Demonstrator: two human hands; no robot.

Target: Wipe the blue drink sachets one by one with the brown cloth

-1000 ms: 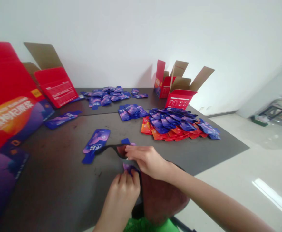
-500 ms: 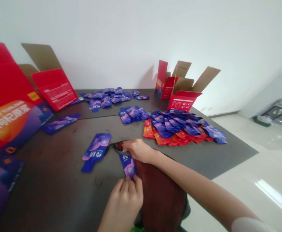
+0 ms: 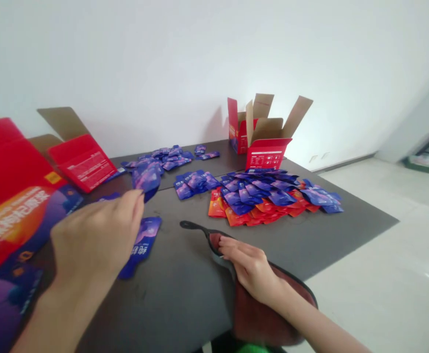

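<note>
A blue-purple sachet [image 3: 147, 178] is held up at the fingertips of the left hand [image 3: 96, 237], above the table and clear of its surface. The sachet's lower end is hidden behind the curled fingers, and the thumb cannot be seen, so the pinch is only partly shown. The grip is narrow. The left forearm is extended from the lower left corner toward the middle of the table, with the back of the hand turned upward.

A second sachet [image 3: 142, 242] is laid flat on the dark tabletop [image 3: 185, 299], just beside the left hand and partly below it. The right hand [image 3: 251, 270] is kept open, with its fingers extended and nearly together. They are rested on a dark red cloth [image 3: 258, 314] with a black binding [image 3: 195, 226], and the fingertips are placed near the cloth's upper edge. The right forearm is angled in from the lower right.

Beyond the hands, a large pile of blue and orange sachets [image 3: 269, 198] is spread across the table, and smaller blue clusters [image 3: 194, 184] are seen to its left. An open red carton [image 3: 267, 153] is stood at the far edge with its flaps raised, and a second carton [image 3: 236, 128] is placed behind it. Flattened red printed cartons [image 3: 82, 163] are stacked at the far left.
</note>
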